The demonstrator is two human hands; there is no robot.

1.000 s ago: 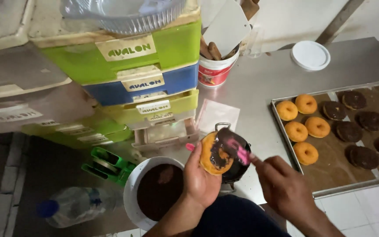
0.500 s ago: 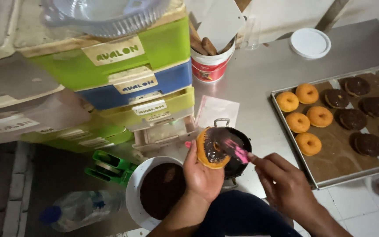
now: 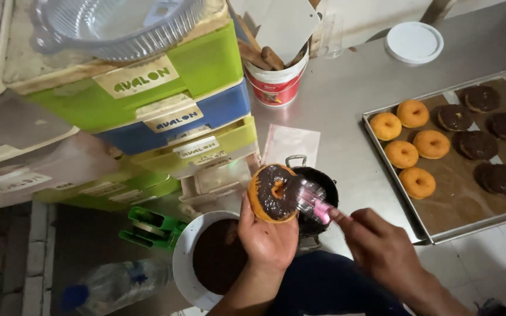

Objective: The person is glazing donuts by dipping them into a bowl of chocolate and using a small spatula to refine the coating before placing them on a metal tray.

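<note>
Left hand (image 3: 267, 237): our fingers grip the doughnut (image 3: 272, 193) upright from below.
Right hand (image 3: 382, 248): our fingers pinch the brush (image 3: 311, 202), bristles touching its chocolate glaze.

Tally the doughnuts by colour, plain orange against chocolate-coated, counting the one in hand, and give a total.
Plain orange doughnuts on the tray: 5
Chocolate-coated doughnuts on the tray: 6, with one cut by the frame edge
Chocolate-coated doughnut in the left hand: 1, under the brush in the right hand
Total: 12
</note>
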